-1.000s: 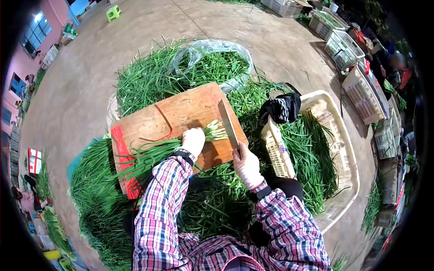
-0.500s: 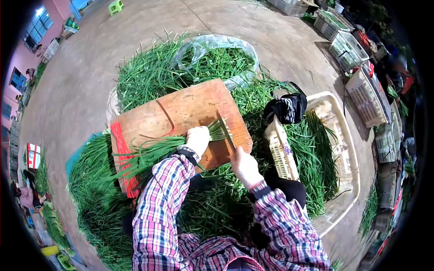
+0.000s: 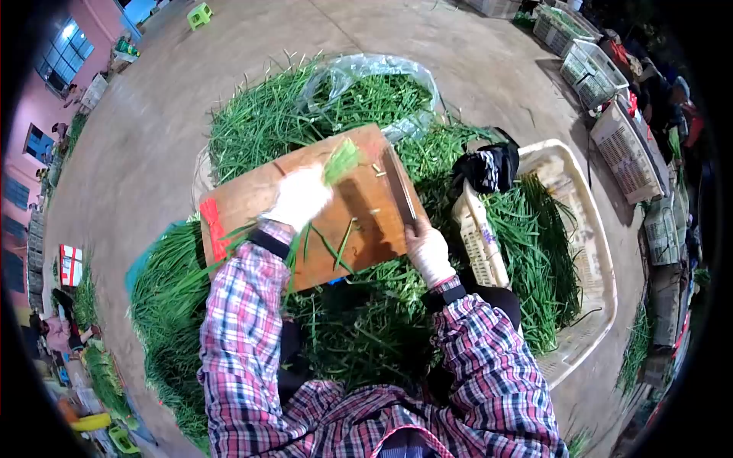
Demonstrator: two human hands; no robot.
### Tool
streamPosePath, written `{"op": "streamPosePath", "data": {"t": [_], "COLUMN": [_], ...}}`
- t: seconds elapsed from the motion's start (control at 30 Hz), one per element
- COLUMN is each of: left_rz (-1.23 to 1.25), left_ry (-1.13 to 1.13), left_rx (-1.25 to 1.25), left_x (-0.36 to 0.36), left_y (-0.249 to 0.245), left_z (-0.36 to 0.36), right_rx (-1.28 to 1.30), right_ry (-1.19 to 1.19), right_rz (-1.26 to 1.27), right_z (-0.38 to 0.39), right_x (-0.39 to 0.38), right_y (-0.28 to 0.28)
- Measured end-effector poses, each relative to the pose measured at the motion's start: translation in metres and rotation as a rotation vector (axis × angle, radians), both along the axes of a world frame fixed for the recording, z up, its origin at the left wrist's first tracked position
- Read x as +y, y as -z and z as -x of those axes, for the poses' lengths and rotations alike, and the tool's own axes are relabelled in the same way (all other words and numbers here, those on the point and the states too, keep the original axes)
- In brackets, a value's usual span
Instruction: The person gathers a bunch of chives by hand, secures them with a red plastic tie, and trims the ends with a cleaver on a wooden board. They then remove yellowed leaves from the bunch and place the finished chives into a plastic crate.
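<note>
My left hand (image 3: pixel 300 200), in a white glove and smeared by motion, is closed around a bunch of green chives (image 3: pixel 341 160) above the wooden board (image 3: pixel 359 263). The stalk ends point up and away from me, and the leaves trail back under my wrist. At the board's right edge, my gloved right hand (image 3: pixel 427 253) grips a knife (image 3: pixel 400 183) with its blade pointing away from me. Short cut stalk ends and loose leaves lie on the board. Red ties (image 3: pixel 214 229) lie in a bundle at its left side.
Heaps of chives (image 3: pixel 172 305) surround the board, some in a clear plastic bag (image 3: pixel 374 65) behind it. To the right stands a cream plastic crate (image 3: pixel 603 305) with chives, a black bag (image 3: pixel 489 168) at its corner. More crates (image 3: pixel 595 72) line the far right.
My left hand has lifted the chives and moved left and away from me, off the knife. My right hand has moved slightly right with the knife. Cut ends now lie on the board.
</note>
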State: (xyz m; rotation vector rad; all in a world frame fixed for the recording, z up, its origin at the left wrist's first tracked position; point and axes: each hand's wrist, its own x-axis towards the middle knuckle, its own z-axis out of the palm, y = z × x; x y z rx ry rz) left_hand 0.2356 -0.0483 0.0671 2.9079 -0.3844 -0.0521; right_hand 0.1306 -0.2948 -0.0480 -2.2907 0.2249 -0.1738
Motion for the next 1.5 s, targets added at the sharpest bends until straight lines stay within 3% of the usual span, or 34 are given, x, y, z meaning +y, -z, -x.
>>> {"op": "streamPosePath", "data": {"t": [0.03, 0.1, 0.13, 0.17, 0.23, 0.33, 0.37, 0.43, 0.5, 0.57, 0.63, 0.7, 0.77, 0.83, 0.9, 0.97, 1.03, 1.1, 1.17, 1.23, 1.3, 1.37, 1.43, 1.47, 1.5], "left_rz": [0.232, 0.992, 1.013, 1.261, 1.360, 1.403, 1.350, 1.445, 1.483, 1.536, 1.619, 1.660, 1.720, 1.690, 1.863, 1.862, 1.922, 1.885, 1.854, 1.852, 2.014, 2.130, 2.239, 2.355, 2.470], "left_ry": [-0.083, -0.336, -0.373, -0.433, -0.375, -0.386, -0.429, -0.434, -0.434, -0.466, -0.469, -0.467, -0.595, -0.574, -0.590, -0.591, -0.559, -0.496, -0.553, -0.575, -0.599, -0.668, -0.692, -0.601, -0.506], "left_rx": [0.038, 0.207, 0.086, 0.121, 0.005, 0.031, 0.051, 0.065, 0.054, 0.035, 0.067, 0.147, 0.196, 0.269, 0.523, 0.411, 0.436, 0.373, 0.299, 0.213, -0.070, -0.288, -0.474, -0.478, -0.477], "left_x": [0.016, 0.036, 0.042, 0.042, 0.060, 0.078, 0.084, 0.097, 0.102, 0.097, 0.096, 0.098, 0.077, 0.061, 0.074, 0.063, 0.062, 0.061, 0.056, 0.060, 0.066, 0.085, 0.106, 0.118, 0.128], "left_y": [-0.016, -0.052, -0.081, -0.104, -0.114, -0.122, -0.124, -0.114, -0.108, -0.098, -0.074, -0.047, -0.039, -0.039, -0.008, -0.013, -0.007, -0.005, -0.018, -0.035, -0.053, -0.061, -0.056, -0.048, -0.038], "left_z": [-0.007, -0.001, 0.014, 0.031, 0.045, 0.077, 0.086, 0.105, 0.122, 0.137, 0.143, 0.144, 0.148, 0.149, 0.152, 0.155, 0.156, 0.155, 0.154, 0.153, 0.156, 0.155, 0.154, 0.155, 0.156], "right_rx": [-0.030, 0.060, 0.124, 0.174, 0.229, 0.488, 0.439, 0.033, 0.170, 0.094, -0.061, 0.182, 0.599, 0.598, 0.614, 0.237, -0.105, -0.169, -0.046, -0.040, 0.047, -0.136, -0.053, -0.068, -0.056], "right_ry": [-0.060, -0.159, -0.181, -0.204, -0.282, -0.426, -0.386, -0.280, -0.037, 0.208, 0.121, -0.112, -0.269, -0.289, -0.121, 0.009, -0.003, -0.204, -0.339, -0.403, -0.478, -0.398, -0.235, -0.183, -0.206], "right_rz": [0.018, -0.057, -0.149, -0.241, -0.330, -0.126, -0.196, -0.216, -0.129, -0.202, -0.200, -0.223, -0.473, -0.535, -0.698, -0.496, -0.117, 0.287, 0.510, 0.482, 0.568, 0.437, 0.058, -0.223, -0.665], "right_z": [0.008, 0.028, 0.046, 0.063, 0.095, 0.105, 0.101, 0.075, 0.037, 0.007, -0.015, -0.021, -0.024, -0.029, -0.051, -0.077, -0.084, -0.073, -0.067, -0.053, -0.048, -0.035, -0.015, -0.007, 0.007], "right_x": [0.011, 0.033, 0.043, 0.053, 0.072, 0.079, 0.072, 0.046, 0.011, 0.004, -0.004, 0.000, 0.005, -0.001, -0.013, -0.028, -0.026, -0.029, -0.021, -0.018, -0.018, -0.019, -0.016, -0.018, -0.017], "right_y": [-0.003, 0.001, -0.012, 0.001, 0.002, -0.002, 0.000, 0.044, 0.017, -0.012, 0.010, 0.015, -0.014, -0.044, -0.030, 0.022, 0.029, 0.019, 0.009, 0.010, -0.001, -0.011, -0.038, -0.030, -0.024]}}
